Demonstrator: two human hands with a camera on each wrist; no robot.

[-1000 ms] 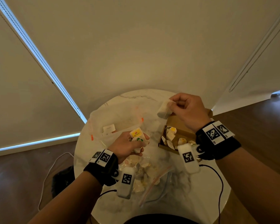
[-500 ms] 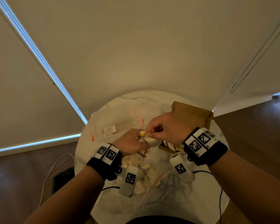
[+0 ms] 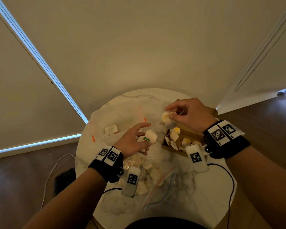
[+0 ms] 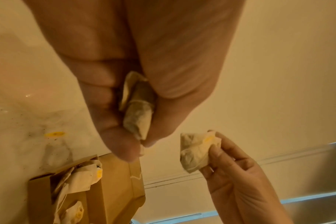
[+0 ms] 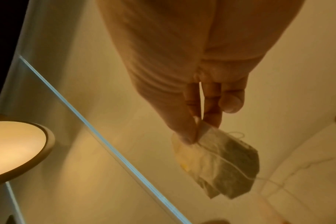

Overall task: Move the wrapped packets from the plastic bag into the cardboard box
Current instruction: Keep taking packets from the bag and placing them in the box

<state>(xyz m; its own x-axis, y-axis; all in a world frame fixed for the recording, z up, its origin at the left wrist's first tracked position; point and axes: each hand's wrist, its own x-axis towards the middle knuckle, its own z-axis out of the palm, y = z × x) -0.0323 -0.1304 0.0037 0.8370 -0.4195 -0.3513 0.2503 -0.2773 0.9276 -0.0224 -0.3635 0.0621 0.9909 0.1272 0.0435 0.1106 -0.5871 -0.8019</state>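
while several packets already lie in the cardboard box, right hand pinches one packet just above it & left hand grips another; many more sit in the plastic bag on the table, so approx. half left.

Round white marble-look desk, grey veining near far edge. Plain cream wall behind it, warm dim light. Roller blinds at left, drawn, thin strips of blue daylight along their edges. Dark wood floor either side of desk. White cable trailing on floor at left. Round lit ceiling lamp visible in right wrist view.
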